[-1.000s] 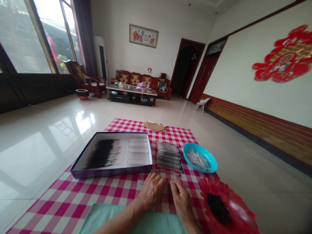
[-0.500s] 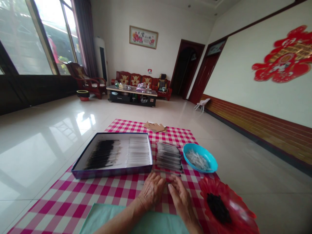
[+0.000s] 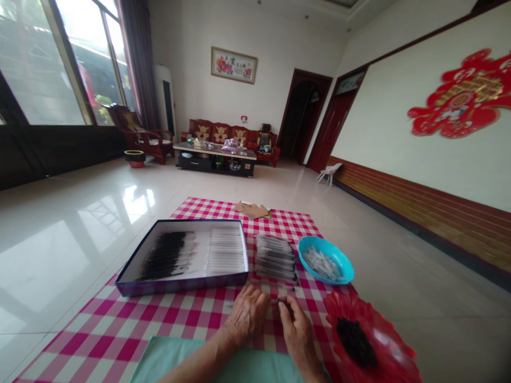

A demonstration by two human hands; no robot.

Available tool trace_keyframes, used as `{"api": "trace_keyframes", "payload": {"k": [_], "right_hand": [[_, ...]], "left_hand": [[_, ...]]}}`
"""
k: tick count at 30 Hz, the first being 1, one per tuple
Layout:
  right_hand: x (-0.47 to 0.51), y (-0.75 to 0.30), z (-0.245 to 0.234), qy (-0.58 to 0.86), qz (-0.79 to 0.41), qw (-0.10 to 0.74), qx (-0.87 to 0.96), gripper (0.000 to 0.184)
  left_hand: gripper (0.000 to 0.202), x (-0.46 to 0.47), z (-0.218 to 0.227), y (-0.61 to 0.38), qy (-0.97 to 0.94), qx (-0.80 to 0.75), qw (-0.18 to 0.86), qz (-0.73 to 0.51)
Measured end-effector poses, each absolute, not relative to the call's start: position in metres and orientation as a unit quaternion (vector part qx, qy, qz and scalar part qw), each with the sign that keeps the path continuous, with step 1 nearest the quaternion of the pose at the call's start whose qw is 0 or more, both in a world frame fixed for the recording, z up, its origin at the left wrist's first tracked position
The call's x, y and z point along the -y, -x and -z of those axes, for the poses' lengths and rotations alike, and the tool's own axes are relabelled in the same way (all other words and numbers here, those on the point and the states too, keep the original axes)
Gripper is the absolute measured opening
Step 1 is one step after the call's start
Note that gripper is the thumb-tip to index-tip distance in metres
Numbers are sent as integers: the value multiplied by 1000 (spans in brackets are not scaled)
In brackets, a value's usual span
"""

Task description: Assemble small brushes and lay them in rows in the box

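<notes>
My left hand (image 3: 246,315) and my right hand (image 3: 297,334) rest close together on a pink-and-white checked cloth (image 3: 120,340). Between their fingertips is a thin small item (image 3: 275,301), too small to identify. Just ahead lies a stack of sleeved writing brushes (image 3: 275,259) on a clear sheet. To the left stands a shallow dark blue box (image 3: 181,287) holding rows of black-tipped brushes. A blue bowl (image 3: 325,260) holds clear plastic tubes. Right of my right hand, a red flower-shaped plate (image 3: 383,340) holds a dark bristle heap (image 3: 355,343).
A pale green cloth (image 3: 211,361) lies under my forearms. Flat cardboard pieces (image 3: 253,210) sit at the far end of the checked cloth. Polished floor tiles (image 3: 64,266) surround it. A low table (image 3: 215,159) and red sofa (image 3: 223,133) stand far back.
The fingers of my right hand have curled in from their spread position toward the thin item. The whole view has tilted slightly with my head.
</notes>
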State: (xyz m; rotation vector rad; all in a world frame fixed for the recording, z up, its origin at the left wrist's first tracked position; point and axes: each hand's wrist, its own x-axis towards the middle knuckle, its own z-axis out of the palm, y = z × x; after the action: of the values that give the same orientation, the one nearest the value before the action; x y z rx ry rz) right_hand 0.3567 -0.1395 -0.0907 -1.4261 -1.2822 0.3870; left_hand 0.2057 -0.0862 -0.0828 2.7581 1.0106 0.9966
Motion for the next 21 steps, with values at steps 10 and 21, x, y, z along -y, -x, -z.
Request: {"api": "trace_keyframes", "payload": {"k": [10,21], "right_hand": [[151,-367,40,623,-97,518,578,22],[195,-482,29,744,138,319,570,23]], "left_hand": [[20,85,85,-206,-883,-334,33,-327],[19,86,82,-206,-879,-329,37,-344]]}}
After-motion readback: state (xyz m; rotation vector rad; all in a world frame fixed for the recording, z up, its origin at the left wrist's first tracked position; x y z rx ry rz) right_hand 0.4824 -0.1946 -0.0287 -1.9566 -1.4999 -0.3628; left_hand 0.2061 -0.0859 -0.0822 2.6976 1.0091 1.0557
